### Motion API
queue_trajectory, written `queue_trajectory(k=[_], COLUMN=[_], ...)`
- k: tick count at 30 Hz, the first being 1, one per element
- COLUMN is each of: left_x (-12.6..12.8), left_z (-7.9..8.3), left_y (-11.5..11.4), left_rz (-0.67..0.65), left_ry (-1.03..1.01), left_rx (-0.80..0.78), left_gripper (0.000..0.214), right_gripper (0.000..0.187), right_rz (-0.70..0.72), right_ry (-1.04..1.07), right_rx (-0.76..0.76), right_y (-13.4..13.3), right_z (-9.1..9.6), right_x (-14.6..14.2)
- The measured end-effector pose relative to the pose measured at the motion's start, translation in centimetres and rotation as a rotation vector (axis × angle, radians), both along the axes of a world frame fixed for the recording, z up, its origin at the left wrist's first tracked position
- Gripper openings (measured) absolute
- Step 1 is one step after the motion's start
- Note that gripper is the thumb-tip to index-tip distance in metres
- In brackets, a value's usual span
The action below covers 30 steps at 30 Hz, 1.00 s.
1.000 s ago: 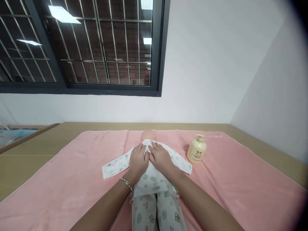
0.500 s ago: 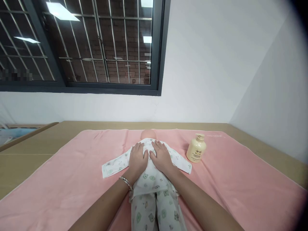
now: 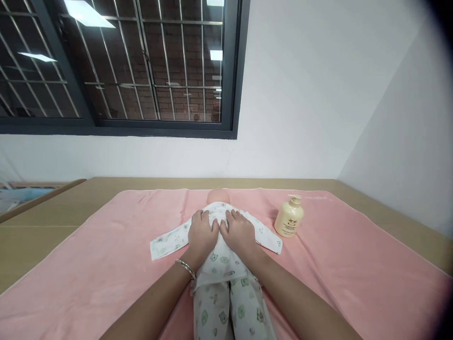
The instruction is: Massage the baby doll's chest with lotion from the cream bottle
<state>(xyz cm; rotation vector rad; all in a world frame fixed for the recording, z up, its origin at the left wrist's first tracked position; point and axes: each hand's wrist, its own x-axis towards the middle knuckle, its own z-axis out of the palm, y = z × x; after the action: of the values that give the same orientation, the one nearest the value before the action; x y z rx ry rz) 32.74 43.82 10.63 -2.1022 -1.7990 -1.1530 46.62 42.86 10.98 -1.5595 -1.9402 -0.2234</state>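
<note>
A baby doll (image 3: pixel 222 250) in white pyjamas printed with small green figures lies stretched out, its sleeves spread to both sides and its bald head (image 3: pixel 218 195) pointing away from me. On the left part of its upper body rests my left hand (image 3: pixel 203 234), with a silver bangle on the wrist. My right hand (image 3: pixel 239 233) lies on the right part, the thumbs of both hands close together at the middle. Both hands have slightly bent fingers, pressing on the cloth and holding nothing. No face of the doll shows.
Under the doll is a pink sheet (image 3: pixel 106 255) spread on a wooden tabletop (image 3: pixel 46 241). A cream pump bottle (image 3: pixel 289 218) stands right of the doll's sleeve. Behind rise a white wall (image 3: pixel 297 94) and a barred, dark-framed window (image 3: pixel 152 71).
My fingers have drawn in and bend more, their tips a little nearer to me. The doll and the bottle stay in place; the view has tilted very slightly.
</note>
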Motion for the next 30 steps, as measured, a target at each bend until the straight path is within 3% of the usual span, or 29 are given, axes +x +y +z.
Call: queue_trajectory(k=[11, 16, 22, 30], left_x=[-0.5, -0.2, -0.2, -0.4], left_z=[-0.7, -0.5, -0.8, -1.1], left_y=[1.3, 0.5, 0.3, 1.1], left_rz=[-0.185, -0.087, -0.019, -0.110], left_ry=[0.042, 0.037, 0.016, 0.033], left_rx=[0.031, 0.058, 0.054, 0.019], left_gripper=[0.037, 0.030, 0.030, 0.038], right_gripper=[0.047, 0.029, 0.037, 0.051], right_rz=[0.198, 0.132, 0.076, 0.254], right_ry=[0.000, 0.067, 0.091, 0.066], right_rx=[0.002, 0.105, 0.072, -0.057], right_y=[1.8, 0.4, 0.6, 2.4], right_z=[-0.6, -0.4, -0.7, -1.5], right_x=[0.6, 0.3, 0.2, 1.0])
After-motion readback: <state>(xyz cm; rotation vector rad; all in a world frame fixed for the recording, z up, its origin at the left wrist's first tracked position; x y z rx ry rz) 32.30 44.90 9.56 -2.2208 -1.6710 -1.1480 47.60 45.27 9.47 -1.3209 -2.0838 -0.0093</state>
